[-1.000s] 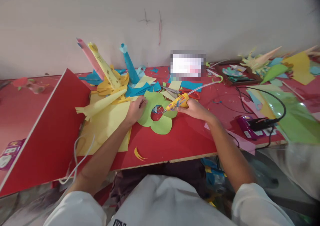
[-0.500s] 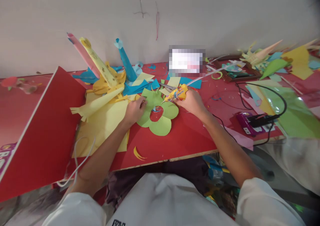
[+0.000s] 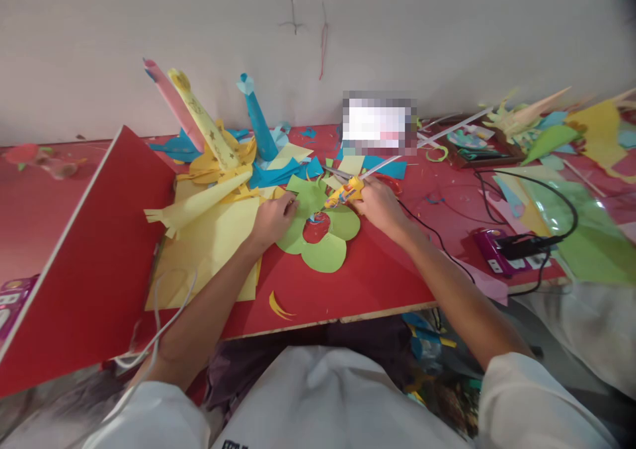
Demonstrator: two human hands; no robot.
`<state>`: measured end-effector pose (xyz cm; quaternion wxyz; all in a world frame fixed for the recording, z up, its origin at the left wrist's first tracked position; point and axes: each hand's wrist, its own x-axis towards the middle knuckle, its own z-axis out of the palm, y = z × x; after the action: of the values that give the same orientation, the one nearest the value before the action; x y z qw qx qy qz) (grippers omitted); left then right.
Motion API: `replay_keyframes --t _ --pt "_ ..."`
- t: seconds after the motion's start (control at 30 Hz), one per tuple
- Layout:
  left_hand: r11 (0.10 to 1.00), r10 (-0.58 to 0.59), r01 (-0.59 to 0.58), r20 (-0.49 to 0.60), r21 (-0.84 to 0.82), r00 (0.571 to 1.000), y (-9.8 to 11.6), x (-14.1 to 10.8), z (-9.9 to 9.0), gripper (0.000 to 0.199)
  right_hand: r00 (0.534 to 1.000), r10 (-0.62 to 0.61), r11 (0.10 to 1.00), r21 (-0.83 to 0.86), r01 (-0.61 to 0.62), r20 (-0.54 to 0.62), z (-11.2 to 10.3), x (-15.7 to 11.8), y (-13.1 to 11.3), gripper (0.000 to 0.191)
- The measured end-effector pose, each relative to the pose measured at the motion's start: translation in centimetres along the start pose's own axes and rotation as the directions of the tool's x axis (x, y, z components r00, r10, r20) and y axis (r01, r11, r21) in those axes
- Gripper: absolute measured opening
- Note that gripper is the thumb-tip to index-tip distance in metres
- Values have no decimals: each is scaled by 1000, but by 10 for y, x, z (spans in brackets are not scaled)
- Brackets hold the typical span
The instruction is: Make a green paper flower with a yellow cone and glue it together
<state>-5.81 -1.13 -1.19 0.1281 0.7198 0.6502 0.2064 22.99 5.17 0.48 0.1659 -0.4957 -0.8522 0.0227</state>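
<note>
A green paper flower (image 3: 325, 253) with a round hole in its middle lies on the red table (image 3: 387, 273). My right hand (image 3: 378, 204) is closed round a yellow glue gun (image 3: 346, 193), whose tip points down at the flower just above the hole. A long clear glue stick (image 3: 427, 140) sticks out of the gun's back. At the flower's left edge, my left hand (image 3: 275, 217) has its fingers curled together against the paper; whatever they pinch is too small to make out.
Paper cones (image 3: 259, 126) and yellow sheets (image 3: 213, 250) are at the left, beside an upright red board (image 3: 94, 257). Scissors (image 3: 336, 172) lie behind the flower. A purple power strip (image 3: 497, 250) with black cables sits at the right.
The glue gun's tip has moved slightly along the flower, and the gun with its glue stick is tilted more steeply. The whole view has shifted a little.
</note>
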Motion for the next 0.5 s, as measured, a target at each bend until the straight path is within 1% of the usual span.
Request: replay_keyframes --t 0.17,0.37,0.5 --pt "1000 -2 2 0 -3 1000 1 0 -2 29 1000 -13 1000 15 13 -20 -3 -7 6 37" --pt "1000 -3 3 6 13 1000 2 0 -3 31 999 -35 997 63 36 -15 -10 -14 13 36" --pt "1000 -6 6 -9 13 1000 1 1 -2 30 999 -42 997 66 40 20 -15 -20 13 30"
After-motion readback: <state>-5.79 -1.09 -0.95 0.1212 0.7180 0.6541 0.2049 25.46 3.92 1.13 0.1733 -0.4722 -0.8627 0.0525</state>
